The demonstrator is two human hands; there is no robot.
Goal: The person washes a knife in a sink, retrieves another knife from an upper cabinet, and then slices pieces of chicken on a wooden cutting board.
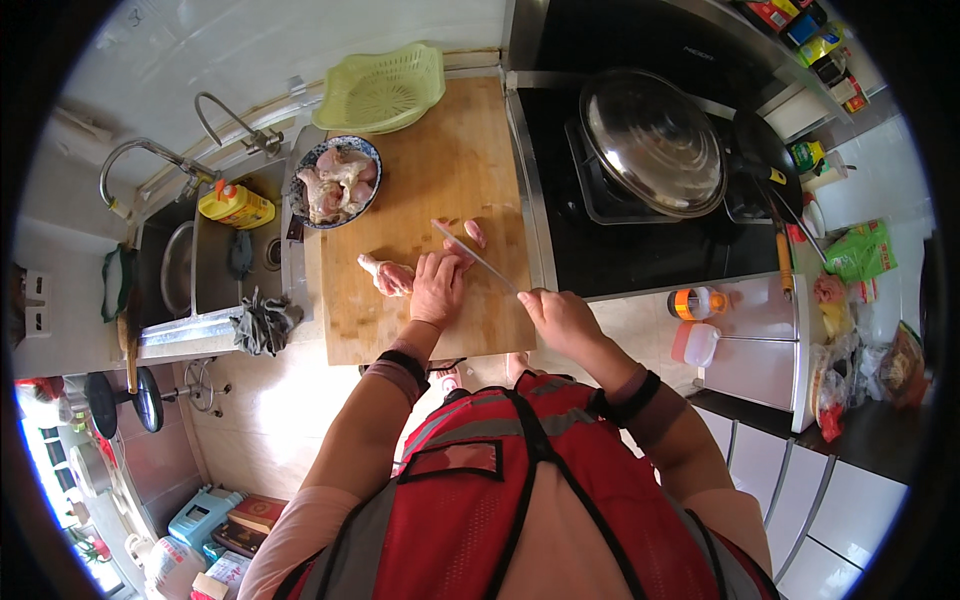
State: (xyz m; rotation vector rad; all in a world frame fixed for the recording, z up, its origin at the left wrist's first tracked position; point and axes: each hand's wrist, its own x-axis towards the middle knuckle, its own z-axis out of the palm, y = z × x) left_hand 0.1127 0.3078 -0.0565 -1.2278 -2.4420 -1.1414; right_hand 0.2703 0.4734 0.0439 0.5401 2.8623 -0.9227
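My right hand (561,321) grips a knife (486,268), its thin blade slanting up and left across the wooden cutting board (465,165). Under the blade lies a piece of raw chicken (459,251). The bent fingers of my left hand (438,289) press on that piece from the near side and partly hide it. Just left of these fingers a raw chicken drumstick (388,275) rests on the board. A small cut chunk of chicken (475,233) lies on the far side of the blade. Farther back, a blue-patterned bowl (299,206) holds several raw chicken pieces (337,184).
A green plastic basket (382,90) stands at the board's back edge. To the left is a sink (240,277) with a yellow bottle (238,206) and a grey cloth (264,322) over its front edge. A lidded pan (652,142) sits on the black stove (555,187) at right.
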